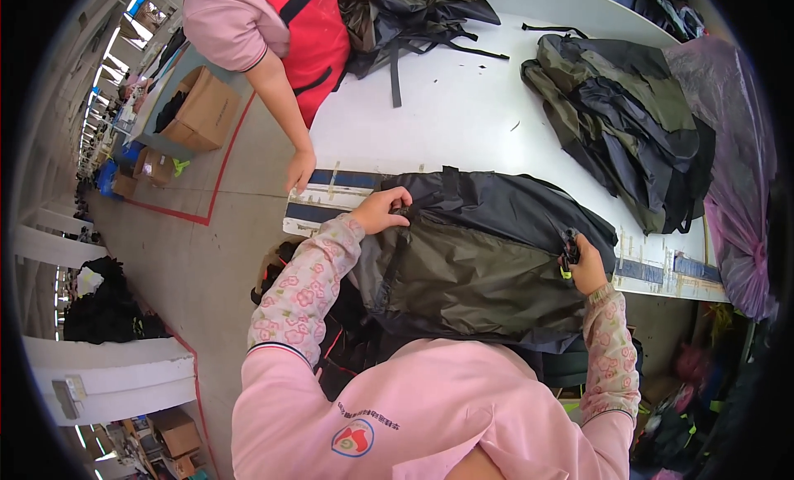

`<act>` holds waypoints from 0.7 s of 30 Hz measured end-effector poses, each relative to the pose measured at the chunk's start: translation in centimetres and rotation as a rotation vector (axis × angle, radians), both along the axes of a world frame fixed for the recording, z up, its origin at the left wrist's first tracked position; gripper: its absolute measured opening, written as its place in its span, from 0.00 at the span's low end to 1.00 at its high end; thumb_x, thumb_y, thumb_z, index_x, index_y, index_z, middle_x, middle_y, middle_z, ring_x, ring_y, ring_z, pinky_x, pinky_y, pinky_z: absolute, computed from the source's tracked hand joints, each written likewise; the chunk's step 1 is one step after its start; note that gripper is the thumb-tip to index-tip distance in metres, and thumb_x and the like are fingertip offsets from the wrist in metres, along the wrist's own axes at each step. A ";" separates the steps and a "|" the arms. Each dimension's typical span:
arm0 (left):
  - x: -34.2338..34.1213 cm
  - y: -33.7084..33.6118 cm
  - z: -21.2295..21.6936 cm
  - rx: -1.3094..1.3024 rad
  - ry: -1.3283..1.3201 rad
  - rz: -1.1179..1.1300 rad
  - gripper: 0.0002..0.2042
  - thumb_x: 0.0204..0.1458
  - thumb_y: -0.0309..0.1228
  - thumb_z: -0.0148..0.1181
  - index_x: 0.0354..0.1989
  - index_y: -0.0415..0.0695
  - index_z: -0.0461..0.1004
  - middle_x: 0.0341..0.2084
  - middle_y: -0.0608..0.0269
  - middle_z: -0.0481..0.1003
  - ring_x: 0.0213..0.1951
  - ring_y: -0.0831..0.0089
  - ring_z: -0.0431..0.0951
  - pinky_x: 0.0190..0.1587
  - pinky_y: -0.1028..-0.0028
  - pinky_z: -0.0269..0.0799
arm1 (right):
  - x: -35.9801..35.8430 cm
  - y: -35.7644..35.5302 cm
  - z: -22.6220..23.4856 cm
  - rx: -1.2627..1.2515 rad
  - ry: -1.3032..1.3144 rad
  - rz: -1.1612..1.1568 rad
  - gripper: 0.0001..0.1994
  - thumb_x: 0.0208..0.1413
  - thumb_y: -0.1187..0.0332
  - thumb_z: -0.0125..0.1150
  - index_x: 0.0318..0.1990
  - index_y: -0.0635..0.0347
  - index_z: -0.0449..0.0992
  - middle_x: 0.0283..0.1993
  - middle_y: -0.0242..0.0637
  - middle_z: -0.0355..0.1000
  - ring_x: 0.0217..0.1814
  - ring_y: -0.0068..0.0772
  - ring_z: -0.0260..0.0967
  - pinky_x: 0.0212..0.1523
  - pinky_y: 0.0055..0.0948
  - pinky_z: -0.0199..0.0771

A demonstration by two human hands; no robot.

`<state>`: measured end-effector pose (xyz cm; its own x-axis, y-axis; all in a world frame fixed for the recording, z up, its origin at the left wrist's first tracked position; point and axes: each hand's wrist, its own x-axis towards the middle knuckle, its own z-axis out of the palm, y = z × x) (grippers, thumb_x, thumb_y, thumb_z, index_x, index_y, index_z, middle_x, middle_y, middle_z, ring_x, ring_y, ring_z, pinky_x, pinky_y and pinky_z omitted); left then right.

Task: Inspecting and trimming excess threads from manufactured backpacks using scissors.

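Observation:
A limp black and olive-green backpack (463, 269) lies across the table's near edge, its lower side hanging toward my body. My left hand (385, 210) is closed at its upper left, thumb and fingers pinching the dark fabric by the seam. At the bag's right end my right hand (587, 266) is closed on a small dark piece with a yellow-green tip (567, 261). I cannot tell whether that piece belongs to the bag or is a separate tool. A long seam runs between the two hands, dividing black fabric from olive.
Another backpack (620, 124) lies at the right of the white table (463, 108), beside a purple plastic bag (736, 149). Across the table stands a co-worker in a red apron (318, 50), near more dark bags (413, 16). Cardboard boxes (203, 108) are at the left.

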<state>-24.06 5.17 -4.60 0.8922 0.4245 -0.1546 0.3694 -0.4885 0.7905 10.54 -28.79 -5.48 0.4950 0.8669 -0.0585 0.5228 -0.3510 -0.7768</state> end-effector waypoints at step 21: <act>1.2 -3.1 4.4 -0.503 -0.360 -0.016 0.06 0.46 0.19 0.67 0.27 0.42 0.76 0.29 0.71 0.69 0.33 0.83 0.67 0.40 0.83 0.64 | 1.8 0.3 2.3 -0.190 -0.188 0.101 0.13 0.38 0.79 0.64 0.33 0.63 0.69 0.32 0.52 0.71 0.41 0.59 0.69 0.39 0.41 0.69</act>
